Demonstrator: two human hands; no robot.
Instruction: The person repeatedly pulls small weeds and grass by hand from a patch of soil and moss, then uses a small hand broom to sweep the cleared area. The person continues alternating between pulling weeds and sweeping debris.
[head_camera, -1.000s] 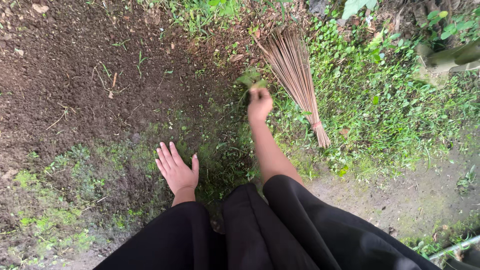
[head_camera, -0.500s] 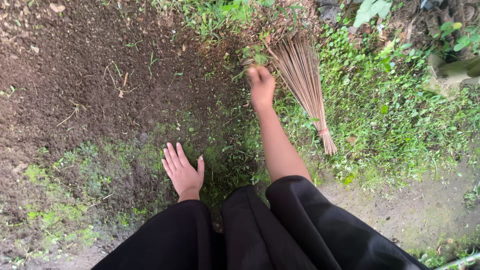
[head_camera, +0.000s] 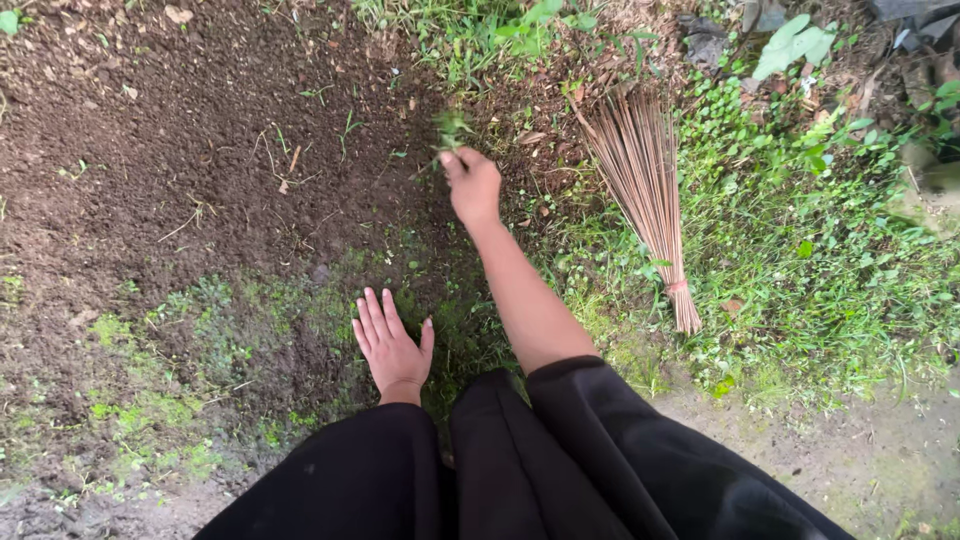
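Note:
My right hand (head_camera: 473, 186) reaches forward over dark soil and is closed on a small tuft of green weeds (head_camera: 450, 130), which sticks out above the knuckles. My left hand (head_camera: 392, 345) lies flat on the mossy ground close to my body, fingers spread, holding nothing. Black sleeves (head_camera: 600, 450) cover both arms near the bottom of the view.
A stick broom (head_camera: 645, 190) lies on the grass to the right of my right arm, tied end toward me. Bare dark soil (head_camera: 180, 150) fills the upper left. Low green weeds (head_camera: 820, 260) cover the right side, with dry leaves and debris at the top right.
My right hand has moved forward and to the left, away from the broom, still gripping weeds. My left hand has stayed flat on the ground.

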